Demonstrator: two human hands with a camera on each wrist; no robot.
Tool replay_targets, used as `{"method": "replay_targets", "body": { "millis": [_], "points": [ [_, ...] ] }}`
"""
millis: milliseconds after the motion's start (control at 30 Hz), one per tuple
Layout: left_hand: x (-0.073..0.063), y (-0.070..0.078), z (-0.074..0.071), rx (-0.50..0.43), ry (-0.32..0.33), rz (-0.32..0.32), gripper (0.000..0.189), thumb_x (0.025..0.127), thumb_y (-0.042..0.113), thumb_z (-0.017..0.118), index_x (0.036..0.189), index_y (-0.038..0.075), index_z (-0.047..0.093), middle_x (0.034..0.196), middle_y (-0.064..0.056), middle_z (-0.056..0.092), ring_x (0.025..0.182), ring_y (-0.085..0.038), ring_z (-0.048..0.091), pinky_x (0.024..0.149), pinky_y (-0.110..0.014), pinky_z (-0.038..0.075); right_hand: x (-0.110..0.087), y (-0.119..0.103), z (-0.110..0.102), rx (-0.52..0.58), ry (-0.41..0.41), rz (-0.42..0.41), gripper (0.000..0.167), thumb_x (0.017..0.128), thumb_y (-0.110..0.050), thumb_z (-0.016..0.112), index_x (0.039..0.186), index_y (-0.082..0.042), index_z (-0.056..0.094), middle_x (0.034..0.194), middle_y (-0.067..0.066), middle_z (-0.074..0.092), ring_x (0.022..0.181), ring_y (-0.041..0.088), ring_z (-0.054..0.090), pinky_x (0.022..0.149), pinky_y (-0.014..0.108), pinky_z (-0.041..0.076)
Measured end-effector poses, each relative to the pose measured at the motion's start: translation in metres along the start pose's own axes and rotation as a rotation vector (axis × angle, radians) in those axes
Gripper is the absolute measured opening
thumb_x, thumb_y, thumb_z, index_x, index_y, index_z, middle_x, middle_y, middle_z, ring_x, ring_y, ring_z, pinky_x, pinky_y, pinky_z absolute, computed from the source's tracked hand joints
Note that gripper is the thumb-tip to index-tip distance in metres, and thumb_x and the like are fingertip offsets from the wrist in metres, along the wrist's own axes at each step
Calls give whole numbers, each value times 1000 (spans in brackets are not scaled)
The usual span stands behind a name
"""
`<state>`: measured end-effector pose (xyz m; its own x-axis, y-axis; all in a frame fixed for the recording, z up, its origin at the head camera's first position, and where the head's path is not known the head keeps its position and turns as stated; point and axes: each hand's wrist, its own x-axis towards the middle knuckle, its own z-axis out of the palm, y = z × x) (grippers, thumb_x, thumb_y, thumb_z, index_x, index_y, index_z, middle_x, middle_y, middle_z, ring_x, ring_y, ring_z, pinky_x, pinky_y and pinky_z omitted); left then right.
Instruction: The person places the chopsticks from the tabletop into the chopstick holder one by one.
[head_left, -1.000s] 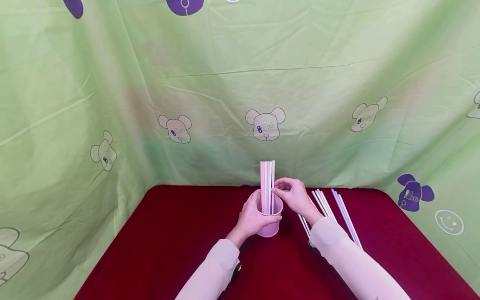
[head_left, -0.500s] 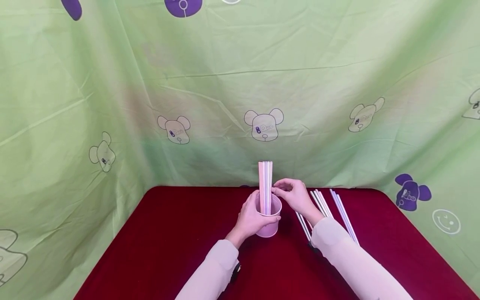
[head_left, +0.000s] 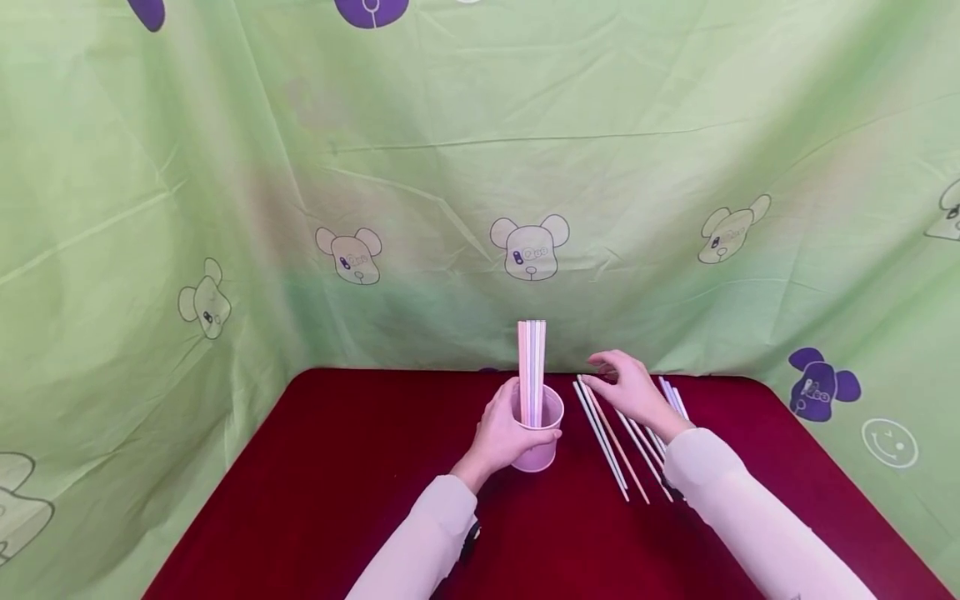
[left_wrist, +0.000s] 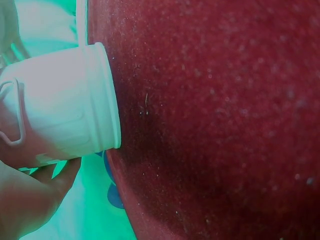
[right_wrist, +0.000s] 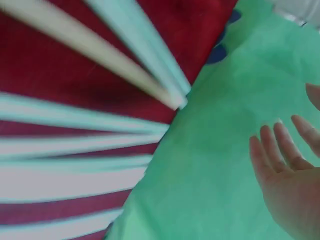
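A small pink bucket (head_left: pixel 536 454) stands upright on the red table in the head view; it looks pale with a wire handle in the left wrist view. My left hand (head_left: pixel 501 433) grips its side, thumb across the front near the rim. A bundle of long thin pastel straws (head_left: pixel 531 375) stands upright in the bucket, leaning on its left side. My right hand (head_left: pixel 628 387) is over the far ends of several loose straws (head_left: pixel 600 437), fingers slightly bent and holding nothing. In the right wrist view the right hand (right_wrist: pixel 290 175) has its fingers spread apart from the straws.
Several purple straws (head_left: pixel 672 396) lie farther right, partly behind the right forearm. The red cloth-covered table (head_left: pixel 337 500) ends at a green patterned curtain (head_left: pixel 420 308) at the back and sides.
My right hand has moved right, from beside the bucket to over the loose straws. The straw it was at has joined the bundle in the bucket. My left hand stays on the bucket.
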<state>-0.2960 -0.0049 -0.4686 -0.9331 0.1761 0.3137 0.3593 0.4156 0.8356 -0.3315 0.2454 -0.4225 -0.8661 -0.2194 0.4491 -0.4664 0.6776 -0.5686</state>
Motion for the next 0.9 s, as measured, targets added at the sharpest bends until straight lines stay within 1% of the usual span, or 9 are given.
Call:
{"method": "replay_targets", "body": {
  "millis": [133,200,333,467,567,667,833,900],
  "points": [
    [1,2,-1,0,-5,1,89,64,42,97,139,30,51,122,10,60,108,-10,60,92,-37,50,-9,19,-12,-106,-22,-8,36,92,-11,74,121,8,65,116,27,65,104,45,65,89,58,52],
    [2,2,-1,-3,-7,4,88,64,42,96,139,29,52,122,10,60,108,-11,60,92,-37,50,-13,27,-18,-140,-36,-3,37,91,-11,74,121,9,65,116,28,64,104,46,64,89,59,51],
    [3,3,-2,-5,-6,5,87,64,41,96,138,29,52,121,9,60,108,-11,60,91,-37,50,-18,42,-28,-171,-67,15,35,91,-7,73,119,11,64,115,30,62,104,49,63,90,59,50],
    [3,4,-3,-4,-5,3,87,64,41,96,139,29,52,122,9,60,109,-11,60,91,-37,50,-24,55,-35,-200,-86,20,33,89,-4,73,116,12,64,112,31,63,100,48,64,88,58,51],
    [2,4,-3,-7,-3,-2,88,64,40,96,139,28,51,122,9,60,109,-11,60,92,-37,50,-29,66,-39,-217,-86,14,31,87,-1,74,113,12,64,110,30,63,96,47,65,85,57,52],
    [1,3,-2,-9,-3,1,88,64,41,96,139,28,51,123,9,60,109,-11,60,92,-38,50,-37,77,-43,-234,-75,27,30,85,-1,75,111,11,65,107,30,63,94,45,64,83,57,51],
    [0,1,-2,-17,-12,9,88,65,41,96,140,27,51,123,8,61,108,-11,60,92,-37,50,-50,96,-51,-282,-77,50,30,83,0,75,109,13,65,102,31,64,97,48,60,85,59,47],
    [-1,1,-2,-22,-10,14,88,65,40,96,139,26,52,123,7,61,109,-12,60,93,-37,50,-54,103,-54,-293,-86,60,32,82,1,74,109,15,65,101,32,64,96,48,61,84,59,48]
  ]
}}
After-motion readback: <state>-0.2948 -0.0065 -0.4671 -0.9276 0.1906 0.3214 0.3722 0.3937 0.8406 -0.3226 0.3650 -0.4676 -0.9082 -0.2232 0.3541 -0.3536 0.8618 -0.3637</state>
